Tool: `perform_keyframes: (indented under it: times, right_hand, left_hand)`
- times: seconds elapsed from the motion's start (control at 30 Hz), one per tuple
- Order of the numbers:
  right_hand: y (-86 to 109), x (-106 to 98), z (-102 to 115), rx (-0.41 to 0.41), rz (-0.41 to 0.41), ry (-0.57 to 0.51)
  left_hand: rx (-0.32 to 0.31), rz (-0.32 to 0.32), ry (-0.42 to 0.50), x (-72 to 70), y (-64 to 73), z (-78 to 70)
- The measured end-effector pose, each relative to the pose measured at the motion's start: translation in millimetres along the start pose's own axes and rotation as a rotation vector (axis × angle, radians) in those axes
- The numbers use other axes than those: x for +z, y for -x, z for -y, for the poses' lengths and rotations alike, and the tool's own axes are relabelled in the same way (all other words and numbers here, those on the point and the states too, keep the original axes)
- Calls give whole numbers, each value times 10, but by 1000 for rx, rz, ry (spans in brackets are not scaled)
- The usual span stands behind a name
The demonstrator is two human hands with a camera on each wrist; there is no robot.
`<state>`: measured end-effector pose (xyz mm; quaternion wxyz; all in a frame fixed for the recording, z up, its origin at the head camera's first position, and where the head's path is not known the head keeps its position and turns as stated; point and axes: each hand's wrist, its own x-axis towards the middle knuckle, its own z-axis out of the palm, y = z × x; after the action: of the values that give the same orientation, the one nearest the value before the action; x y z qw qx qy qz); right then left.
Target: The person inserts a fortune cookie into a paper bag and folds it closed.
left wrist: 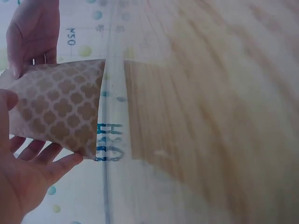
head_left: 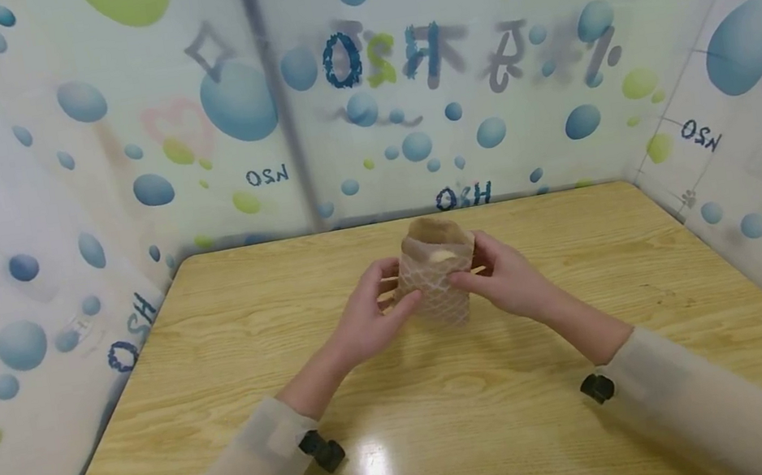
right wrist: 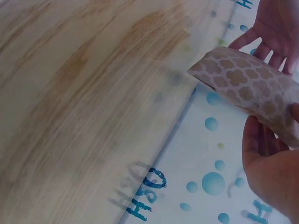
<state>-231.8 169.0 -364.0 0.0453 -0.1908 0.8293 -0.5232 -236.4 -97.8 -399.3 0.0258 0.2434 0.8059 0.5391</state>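
A brown paper bag with a white lattice pattern is held upright above the table, its mouth open at the top. Something pale shows just inside the mouth, too small to identify. On the bag's left side, my left hand grips it, thumb on the front and fingers around the side. My right hand pinches the right side, its thumb across the front and other fingers partly hidden behind. In the left wrist view, the patterned face of the bag lies between both hands. The right wrist view shows the bag bulging slightly.
A wood-grain table spreads beneath the hands, with a bright light reflection near its front. Pale curtains printed with blue and green dots and letters surround its back and sides. Black wrist bands sit over the light sleeves.
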Motion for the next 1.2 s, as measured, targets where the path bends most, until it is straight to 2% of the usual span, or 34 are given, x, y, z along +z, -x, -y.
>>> perform_keyframes:
  times: [0.1,0.27,0.4,0.5,0.57,0.73,0.83,0.97,1.2]
  right_hand:
    - [6,-35,-8,-21,28,6]
    - [10,-80,-44,-43,105,58]
    - [15,-100,-68,-52,130,79]
    - [23,-104,-62,-71,108,109]
    - [38,-107,-54,-98,68,131]
    - [85,-113,-54,-231,-48,194]
    - [96,-106,-77,-300,-79,245]
    - [100,-93,-108,-354,-102,302]
    - [115,-82,-98,-392,-109,353]
  left_hand:
    - [17,24,33,-21,8,18]
    - [12,51,-1,-72,38,39]
    - [64,60,-8,-97,54,43]
    - [144,28,-25,-107,62,34]
    - [221,1,-56,-113,61,18]
    - [430,-46,-210,-128,52,-40]
    - [503,-55,-276,-132,55,-57]
    - [532,-64,-304,-128,57,-54]
    - [527,-73,-325,-131,50,-46]
